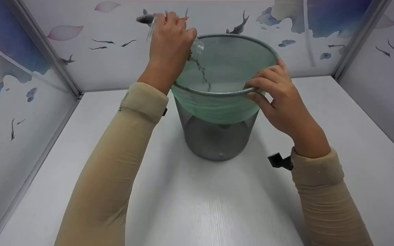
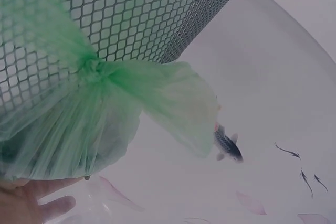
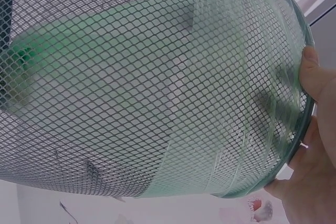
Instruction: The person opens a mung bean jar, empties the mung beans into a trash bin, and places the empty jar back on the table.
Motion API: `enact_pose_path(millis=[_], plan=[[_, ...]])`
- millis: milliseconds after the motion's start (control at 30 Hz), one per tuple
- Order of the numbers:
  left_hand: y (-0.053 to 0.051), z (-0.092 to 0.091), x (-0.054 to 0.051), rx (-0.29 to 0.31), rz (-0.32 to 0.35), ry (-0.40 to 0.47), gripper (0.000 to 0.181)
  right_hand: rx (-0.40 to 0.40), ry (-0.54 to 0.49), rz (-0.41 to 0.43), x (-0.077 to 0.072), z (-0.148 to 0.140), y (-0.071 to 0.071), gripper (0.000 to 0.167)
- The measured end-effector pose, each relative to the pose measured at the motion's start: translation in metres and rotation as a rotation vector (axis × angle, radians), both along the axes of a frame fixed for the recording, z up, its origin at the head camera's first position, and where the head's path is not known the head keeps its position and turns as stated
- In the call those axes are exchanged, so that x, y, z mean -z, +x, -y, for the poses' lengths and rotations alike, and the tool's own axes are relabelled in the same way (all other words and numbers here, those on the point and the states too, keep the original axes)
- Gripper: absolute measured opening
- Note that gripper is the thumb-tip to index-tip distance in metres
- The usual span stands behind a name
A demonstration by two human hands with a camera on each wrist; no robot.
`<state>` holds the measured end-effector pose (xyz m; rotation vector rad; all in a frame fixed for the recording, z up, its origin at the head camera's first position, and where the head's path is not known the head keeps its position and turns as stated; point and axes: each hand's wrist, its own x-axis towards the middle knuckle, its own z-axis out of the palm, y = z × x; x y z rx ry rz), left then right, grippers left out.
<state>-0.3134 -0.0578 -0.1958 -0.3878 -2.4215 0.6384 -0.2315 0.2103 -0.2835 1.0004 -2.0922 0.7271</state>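
Note:
A dark wire-mesh wastebasket (image 1: 217, 143) stands upright, lined with a thin green plastic bag (image 1: 217, 111) folded over its rim. At the upper left of the rim, my left hand (image 1: 170, 44) holds a clear plastic container (image 1: 198, 47) tipped over the opening. From its mouth a stream of small dark bits (image 1: 203, 71) falls into the bag. My right hand (image 1: 279, 90) grips the rim at the near right, thumb outside. A knotted gather (image 2: 97, 71) of the bag hangs outside the mesh in the left wrist view. The container's body is mostly hidden behind my left hand.
The basket rests on a white table (image 1: 197, 205). Printed panels (image 1: 108, 65) with fish and petals enclose the back and sides, joined by grey metal corner posts (image 1: 51, 51). A small black camera (image 1: 279, 160) sticks out from my right cuff.

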Motion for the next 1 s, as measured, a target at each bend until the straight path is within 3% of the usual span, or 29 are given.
enact_pose_path(millis=[600,1000], plan=[[0.0003,0.0001,-0.0007,0.023,-0.008,-0.023,0.021,-0.007,-0.005,-0.013,0.0001,0.0009,0.0006,0.008],[-0.0002,0.0004,0.0007,0.020,-0.007,-0.051,0.027,-0.013,-0.015,-0.015,0.0017,0.0016,0.0000,0.008]])
